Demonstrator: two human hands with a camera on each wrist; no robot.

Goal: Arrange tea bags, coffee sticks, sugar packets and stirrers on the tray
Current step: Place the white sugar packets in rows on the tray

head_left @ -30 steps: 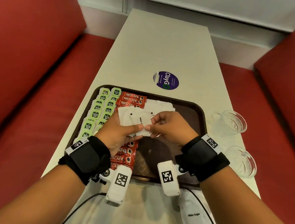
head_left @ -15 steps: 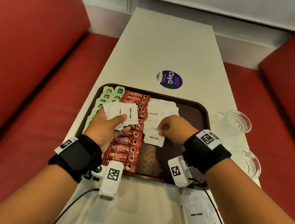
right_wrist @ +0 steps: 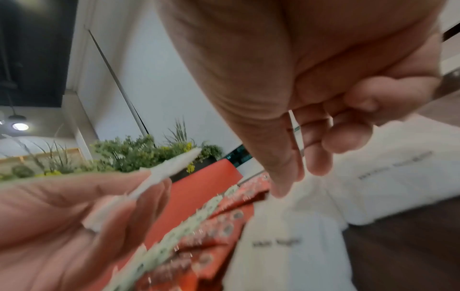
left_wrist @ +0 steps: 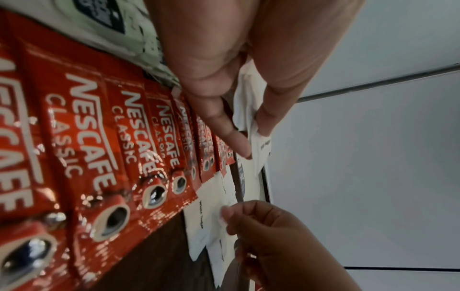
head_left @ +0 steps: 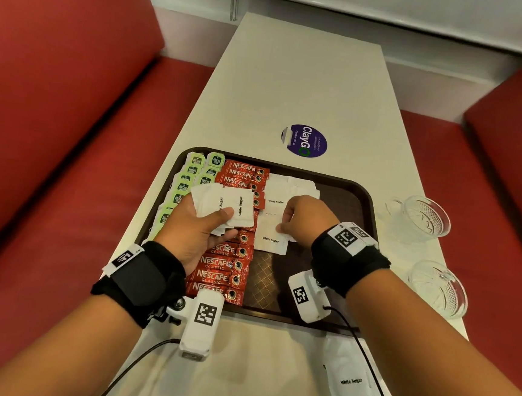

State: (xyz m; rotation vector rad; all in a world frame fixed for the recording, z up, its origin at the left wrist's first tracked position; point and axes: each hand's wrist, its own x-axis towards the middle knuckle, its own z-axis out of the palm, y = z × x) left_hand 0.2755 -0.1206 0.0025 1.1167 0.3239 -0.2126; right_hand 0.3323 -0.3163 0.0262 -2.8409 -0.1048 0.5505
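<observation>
Sugar packets point(head_left: 271, 230) lie in a column on the tray point(head_left: 361, 194); the right hand point(head_left: 303, 220) pinches one there, while the left hand point(head_left: 196, 233) grips a fanned stack point(head_left: 224, 205). Light, limp paper, likely slippery: best pinched by an edge.

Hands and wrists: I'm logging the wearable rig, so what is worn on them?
Both forearms are bare, no sleeves. Each wrist carries a black strap bearing a white tag printed with a black square code. A white camera block, coded likewise, hangs below each wrist, each trailing a thin black cable. The hands wear no gloves.
</observation>
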